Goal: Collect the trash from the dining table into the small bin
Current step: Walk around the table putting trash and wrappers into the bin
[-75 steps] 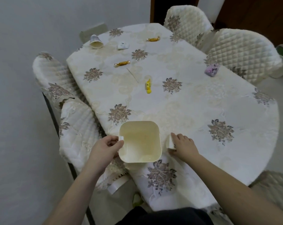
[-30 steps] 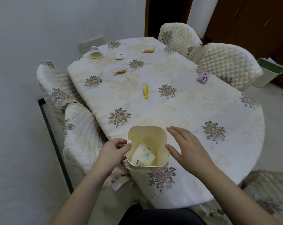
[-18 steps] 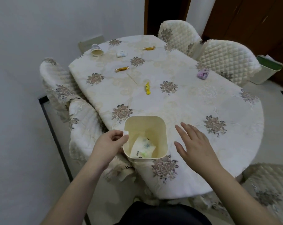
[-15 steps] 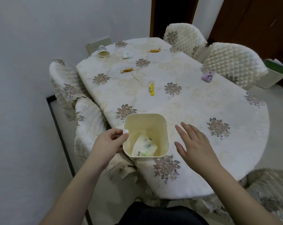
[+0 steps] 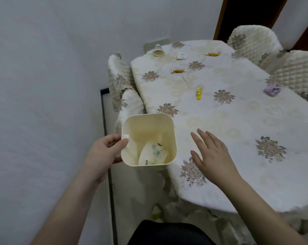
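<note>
My left hand (image 5: 105, 152) grips the left rim of the small cream bin (image 5: 167, 128), held off the table's near left edge. A white printed wrapper (image 5: 154, 154) lies inside it. My right hand (image 5: 211, 154) hovers open and empty over the tablecloth just right of the bin. On the table (image 5: 238, 124) lie a yellow wrapper (image 5: 199, 93), two gold candy wrappers (image 5: 178, 71) (image 5: 213, 54), a thin stick (image 5: 186, 82), a white scrap (image 5: 182, 56), a tipped paper cup (image 5: 158, 50) and a purple packet (image 5: 272, 90).
Quilted cream chairs stand along the left side (image 5: 119, 80) (image 5: 130, 106) and the far right side (image 5: 298, 69) (image 5: 252, 39). A grey wall fills the left. A dark doorway (image 5: 246, 15) is beyond the table's far end.
The right hand dropped the white wrapper into the bin and opened. The left hand has carried the bin left, off the table's edge, as the view swung left.
</note>
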Action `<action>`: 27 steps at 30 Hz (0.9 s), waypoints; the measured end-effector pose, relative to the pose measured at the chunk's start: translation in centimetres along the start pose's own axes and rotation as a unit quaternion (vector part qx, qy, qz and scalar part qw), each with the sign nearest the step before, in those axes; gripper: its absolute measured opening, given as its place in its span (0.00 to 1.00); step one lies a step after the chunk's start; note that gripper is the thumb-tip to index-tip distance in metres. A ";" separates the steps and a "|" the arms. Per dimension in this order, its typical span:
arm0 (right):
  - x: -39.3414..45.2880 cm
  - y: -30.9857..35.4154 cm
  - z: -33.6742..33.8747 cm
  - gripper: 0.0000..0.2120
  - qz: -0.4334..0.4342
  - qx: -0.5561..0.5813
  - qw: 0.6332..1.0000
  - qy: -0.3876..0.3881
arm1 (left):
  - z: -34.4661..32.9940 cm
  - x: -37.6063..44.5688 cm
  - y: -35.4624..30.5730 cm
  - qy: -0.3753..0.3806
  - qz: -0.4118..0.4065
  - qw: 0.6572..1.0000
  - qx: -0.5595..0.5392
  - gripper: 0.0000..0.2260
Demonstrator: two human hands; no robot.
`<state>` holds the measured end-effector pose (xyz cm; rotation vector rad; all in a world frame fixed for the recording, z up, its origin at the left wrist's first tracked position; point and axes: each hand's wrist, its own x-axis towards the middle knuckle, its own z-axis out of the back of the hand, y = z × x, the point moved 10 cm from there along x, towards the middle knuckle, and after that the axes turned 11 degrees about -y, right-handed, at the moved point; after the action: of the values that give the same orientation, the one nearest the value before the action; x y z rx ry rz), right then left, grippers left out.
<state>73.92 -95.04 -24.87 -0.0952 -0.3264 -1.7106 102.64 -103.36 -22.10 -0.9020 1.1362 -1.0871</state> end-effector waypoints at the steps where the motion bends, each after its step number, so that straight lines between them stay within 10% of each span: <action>1: 0.1 0.8 -0.3 0.28 0.012 0.004 1.000 0.004 | 1.1 -0.5 0.0 -0.009 0.001 1.000 -0.001 0.05; 16: 6.4 16.3 -4.0 0.28 0.166 0.028 0.986 0.014 | 17.1 1.0 4.5 -0.171 0.048 0.984 -0.030 0.05; 27: 13.2 24.6 -7.0 0.26 0.162 -0.001 0.987 0.007 | 22.0 11.5 4.0 -0.142 0.049 0.989 -0.008 0.04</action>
<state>96.59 -112.72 -24.37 -0.1296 -0.2826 -1.3890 125.69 -113.19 -24.09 -0.9700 0.9434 -0.8392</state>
